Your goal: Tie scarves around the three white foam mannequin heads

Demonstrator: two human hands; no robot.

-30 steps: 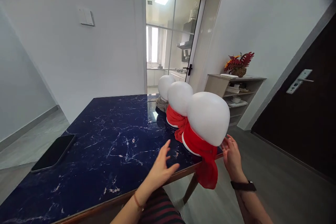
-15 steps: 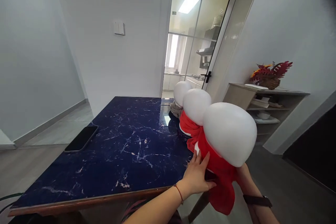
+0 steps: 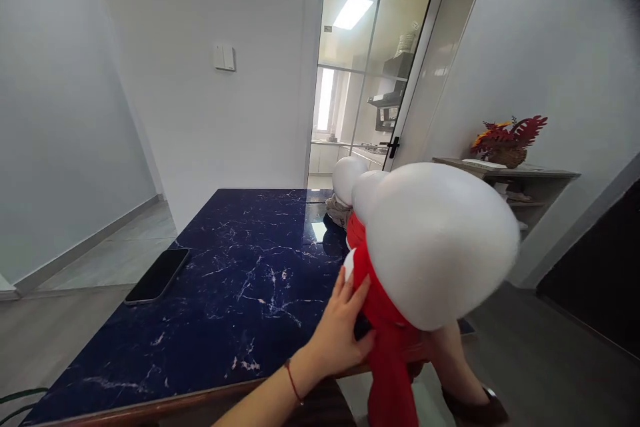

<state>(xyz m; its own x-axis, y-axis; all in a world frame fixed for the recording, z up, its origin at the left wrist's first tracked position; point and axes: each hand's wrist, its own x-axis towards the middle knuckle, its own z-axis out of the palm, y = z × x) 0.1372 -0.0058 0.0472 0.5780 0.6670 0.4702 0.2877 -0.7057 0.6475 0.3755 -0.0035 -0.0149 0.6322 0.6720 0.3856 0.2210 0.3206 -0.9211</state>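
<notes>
A large, smooth white head-shaped form (image 3: 443, 240), like a mannequin head, tilts at the table's right front edge. A red scarf (image 3: 393, 360) wraps its lower part, one end hanging below the tabletop. My left hand (image 3: 340, 320) grips the form's wrapped base from the left, fingers spread over scarf and white edge. Behind the form's right underside, my right hand (image 3: 447, 343) shows only its wrist side; its fingers are hidden. Farther back stand a second white form (image 3: 365, 193), with red cloth under it, and a third white form (image 3: 349, 177) on greyish cloth (image 3: 337, 211).
The dark blue marbled table (image 3: 215, 320) spreads to the left, with a phone (image 3: 157, 275) near its left edge. A shelf unit (image 3: 530, 177) at the right carries a basket of red leaves (image 3: 510, 147). Behind the table is a glass door (image 3: 370, 73).
The nearest white form has come closer and tipped, now covering more of the second one. My left hand has shifted left with it, and the scarf end hangs lower.
</notes>
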